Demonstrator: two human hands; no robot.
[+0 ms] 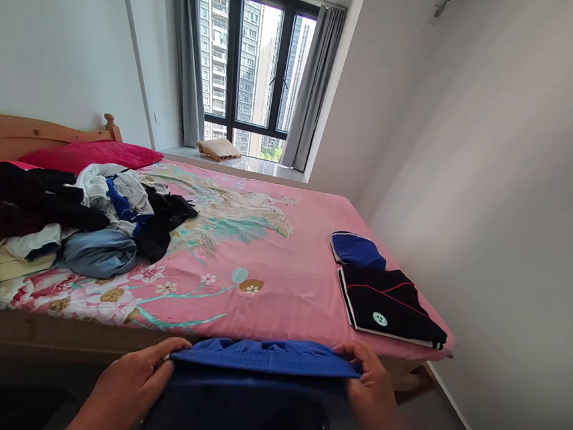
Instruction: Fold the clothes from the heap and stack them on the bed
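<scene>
I hold a blue garment (267,357) stretched out in front of me at the near edge of the bed. My left hand (134,379) pinches its left corner and my right hand (370,379) pinches its right corner; both are closed on the cloth. The rest of the garment hangs down below, dark in shadow. On the bed's right side lie a folded black garment with red piping (392,304) and, just behind it, a folded blue one (356,249).
A pile of unfolded clothes (90,218) covers the left of the pink floral bedspread (241,271). A red pillow (94,154) lies by the wooden headboard. A tan item (219,148) rests on the window sill. A white wall stands close on the right.
</scene>
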